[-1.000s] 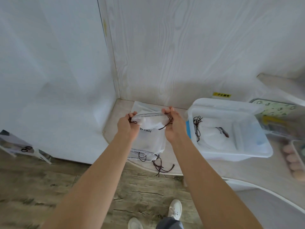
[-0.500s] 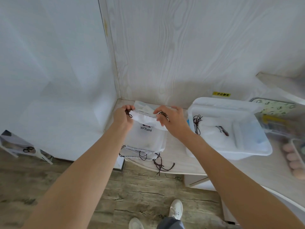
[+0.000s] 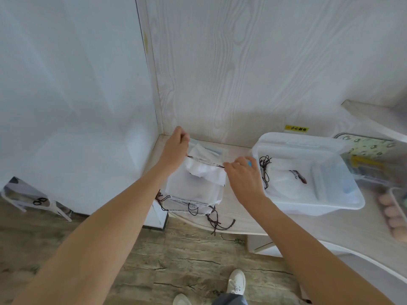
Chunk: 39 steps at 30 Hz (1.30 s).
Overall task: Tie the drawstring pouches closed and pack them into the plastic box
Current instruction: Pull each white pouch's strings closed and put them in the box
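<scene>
Now spread wider than before: hands [image 3: 176, 148] [image 3: 241, 172] pinching cord [image 3: 206, 162] taut, cinching pouch [image 3: 198, 183]. Few packed in box [image 3: 308, 194]; more on desk [image 3: 240, 208].

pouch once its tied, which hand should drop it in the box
Right, probably. The right hand pinches the drawstring right beside the plastic box; the left hand holds the far end of the pouch.

Bright, soft, even daylight, faint shadows, wide-angle bending at the edges, slight softness throughout.
</scene>
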Tool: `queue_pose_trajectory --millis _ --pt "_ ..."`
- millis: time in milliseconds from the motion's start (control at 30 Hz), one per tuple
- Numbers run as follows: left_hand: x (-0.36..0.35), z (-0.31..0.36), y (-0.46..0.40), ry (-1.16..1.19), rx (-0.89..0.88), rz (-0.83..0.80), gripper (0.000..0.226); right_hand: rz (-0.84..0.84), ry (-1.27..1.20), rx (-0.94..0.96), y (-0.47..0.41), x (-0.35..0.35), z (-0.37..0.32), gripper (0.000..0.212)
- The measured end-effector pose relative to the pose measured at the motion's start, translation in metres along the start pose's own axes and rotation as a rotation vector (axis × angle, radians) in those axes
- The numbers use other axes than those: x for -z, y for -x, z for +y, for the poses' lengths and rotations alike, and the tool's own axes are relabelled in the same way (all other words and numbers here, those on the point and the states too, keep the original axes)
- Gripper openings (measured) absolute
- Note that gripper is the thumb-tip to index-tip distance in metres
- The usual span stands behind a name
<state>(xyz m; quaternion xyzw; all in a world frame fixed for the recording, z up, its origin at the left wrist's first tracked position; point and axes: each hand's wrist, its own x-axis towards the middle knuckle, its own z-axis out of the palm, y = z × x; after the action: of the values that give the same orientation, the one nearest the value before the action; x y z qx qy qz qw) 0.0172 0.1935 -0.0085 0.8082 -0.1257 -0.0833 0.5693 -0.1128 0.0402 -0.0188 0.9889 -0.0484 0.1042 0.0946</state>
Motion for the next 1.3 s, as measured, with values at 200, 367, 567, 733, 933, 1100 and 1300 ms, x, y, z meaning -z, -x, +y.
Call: queue_pose_trajectory --millis 200,367,567,733,933,1100,1300 --pt "0.008 -0.009 0.012 -0.705 -0.357 -0.356 0.014 -0.134 0.102 -0.025 -0.01 0.007 -0.001 0.033" --pt "0.014 -0.02 0.013 -0.855 -0.389 -0.437 0.034 -0.233 0.041 -0.061 -0.019 0.002 0.0 0.019" --pt "0.027 -0.026 0.011 -0.769 -0.323 -0.43 0.021 -0.221 0.042 -0.104 -0.017 -0.002 0.007 0.019" --pt "0.02 -0.024 0.01 -0.849 -0.297 -0.349 0.021 -0.245 -0.089 -0.26 -0.021 0.004 -0.001 0.023" --pt "0.011 -0.024 0.02 -0.97 -0.402 -0.008 0.009 -0.375 -0.719 -0.648 -0.027 0.009 0.001 0.028" --pt "0.005 -0.01 0.025 -1.023 -0.18 0.003 0.025 -0.387 -1.167 -0.704 -0.024 0.02 -0.008 0.01" --pt "0.003 0.001 0.023 0.13 0.409 -0.009 0.035 -0.35 -1.906 -0.719 -0.018 0.026 -0.019 0.025"
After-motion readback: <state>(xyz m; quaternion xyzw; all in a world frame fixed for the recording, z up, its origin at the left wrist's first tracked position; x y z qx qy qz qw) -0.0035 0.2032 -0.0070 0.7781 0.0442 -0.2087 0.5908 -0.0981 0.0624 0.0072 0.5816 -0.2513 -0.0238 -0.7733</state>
